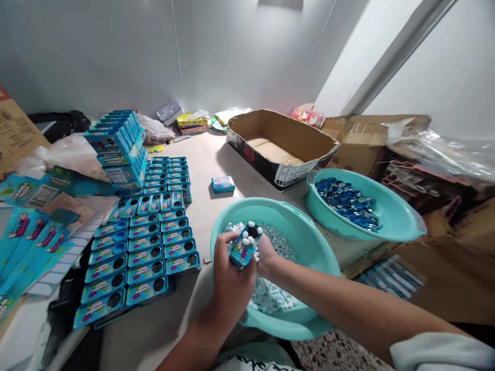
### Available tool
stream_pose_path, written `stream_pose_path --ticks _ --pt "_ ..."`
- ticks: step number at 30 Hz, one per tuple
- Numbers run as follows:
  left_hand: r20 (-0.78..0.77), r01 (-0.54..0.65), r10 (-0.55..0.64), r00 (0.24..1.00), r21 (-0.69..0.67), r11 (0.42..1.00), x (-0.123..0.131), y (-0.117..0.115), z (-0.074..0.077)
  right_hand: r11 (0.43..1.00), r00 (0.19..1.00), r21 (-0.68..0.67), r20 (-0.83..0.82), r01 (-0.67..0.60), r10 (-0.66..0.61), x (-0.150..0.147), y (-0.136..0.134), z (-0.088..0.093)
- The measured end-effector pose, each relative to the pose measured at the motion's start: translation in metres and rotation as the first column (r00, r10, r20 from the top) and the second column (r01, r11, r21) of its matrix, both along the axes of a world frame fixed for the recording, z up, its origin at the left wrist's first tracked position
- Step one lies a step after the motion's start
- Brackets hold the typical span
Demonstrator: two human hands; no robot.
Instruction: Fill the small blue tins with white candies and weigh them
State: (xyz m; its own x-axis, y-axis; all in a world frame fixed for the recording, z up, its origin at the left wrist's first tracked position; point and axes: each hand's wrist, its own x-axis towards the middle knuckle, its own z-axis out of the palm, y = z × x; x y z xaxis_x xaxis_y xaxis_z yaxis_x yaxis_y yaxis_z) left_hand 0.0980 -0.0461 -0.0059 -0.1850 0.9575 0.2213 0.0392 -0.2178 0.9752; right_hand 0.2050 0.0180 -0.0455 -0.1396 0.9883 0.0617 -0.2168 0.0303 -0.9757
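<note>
My left hand is wrapped round a small blue candy tin, tilted above a turquoise basin. Several white candies lie on the tin's top around its dark round opening. Close against the tin's right side, my right hand is cupped with a few white candies at its palm; its fingertips are partly hidden behind the tin. Loose white candies cover the bottom of the basin below both hands.
Rows of blue tins with round openings stand at left, beside stacked display boxes. A single tin lies beyond the basin. Another basin holds blue round lids. An open cardboard tray sits behind; flat printed cardboard lies far left.
</note>
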Motion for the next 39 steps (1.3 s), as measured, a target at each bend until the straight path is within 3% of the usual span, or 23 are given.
stream_pose_path --ticks 3,6,9,12,17,24,33,39 --pt "0.044 0.004 -0.003 0.999 -0.040 0.999 -0.001 0.001 0.001 0.960 0.963 -0.277 -0.247 0.032 -0.104 0.014 0.013 0.015" --pt "0.030 0.024 -0.022 0.999 -0.058 0.998 -0.002 0.001 0.001 0.852 0.765 -0.516 -0.514 0.086 -0.388 0.028 0.024 0.033" --pt "-0.064 0.118 -0.124 0.990 -0.085 0.989 -0.004 0.002 0.001 0.829 0.605 -0.535 -0.609 0.165 -0.513 0.039 0.031 0.051" --pt "-0.180 0.224 -0.233 0.956 -0.072 0.972 -0.005 0.003 -0.002 0.833 0.547 -0.519 -0.648 0.192 -0.529 0.046 0.031 0.066" --pt "-0.279 0.339 -0.343 0.897 -0.063 0.939 -0.004 0.003 -0.006 0.889 0.563 -0.405 -0.693 0.212 -0.450 0.054 0.023 0.077" --pt "-0.279 0.345 -0.358 0.891 -0.095 0.934 -0.005 0.004 -0.007 0.931 0.684 -0.300 -0.636 0.207 -0.357 0.061 0.012 0.079" --pt "-0.262 0.361 -0.370 0.891 -0.085 0.929 -0.006 0.004 -0.003 0.957 0.767 -0.250 -0.583 0.145 -0.269 0.055 0.001 0.085" --pt "-0.258 0.339 -0.350 0.901 -0.088 0.937 -0.006 0.003 -0.003 0.974 0.859 -0.170 -0.465 0.151 -0.214 0.049 -0.006 0.087"
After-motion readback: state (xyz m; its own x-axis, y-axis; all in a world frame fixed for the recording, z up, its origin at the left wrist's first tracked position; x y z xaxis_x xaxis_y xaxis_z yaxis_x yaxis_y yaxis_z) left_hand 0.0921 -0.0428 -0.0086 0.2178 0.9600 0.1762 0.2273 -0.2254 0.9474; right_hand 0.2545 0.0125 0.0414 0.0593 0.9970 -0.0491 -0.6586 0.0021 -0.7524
